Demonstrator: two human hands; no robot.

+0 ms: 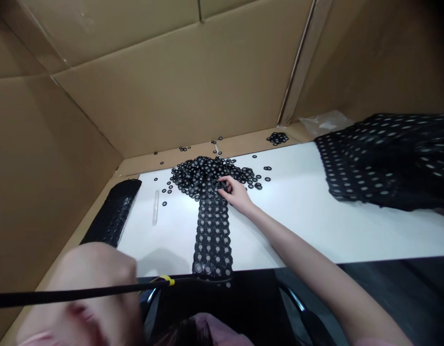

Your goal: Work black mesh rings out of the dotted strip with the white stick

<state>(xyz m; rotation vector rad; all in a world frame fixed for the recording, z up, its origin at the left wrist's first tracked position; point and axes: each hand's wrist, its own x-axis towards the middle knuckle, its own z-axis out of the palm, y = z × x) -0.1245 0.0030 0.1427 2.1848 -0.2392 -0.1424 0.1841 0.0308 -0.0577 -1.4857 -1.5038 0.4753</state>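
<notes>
My right hand (236, 192) reaches over the near right side of a heap of small black rings (196, 175) with pale centres. Its thumb and index finger are curved and apart, and no ring shows clearly between them. Below its fingertips, a black strip (212, 226) patterned with rows of pale round spots runs from the heap to the table's front edge. My left hand (99, 283) is a large blurred shape at the lower left, close to the camera. Its fingers cannot be made out, nor whether it holds anything.
A rolled black bundle (111, 211) lies at the left, beside a clear narrow stick (156, 207). Spotted black material (384, 163) covers the right end of the white table (286, 192). Cardboard walls (185, 91) enclose the back. A black cable (81, 291) crosses in front.
</notes>
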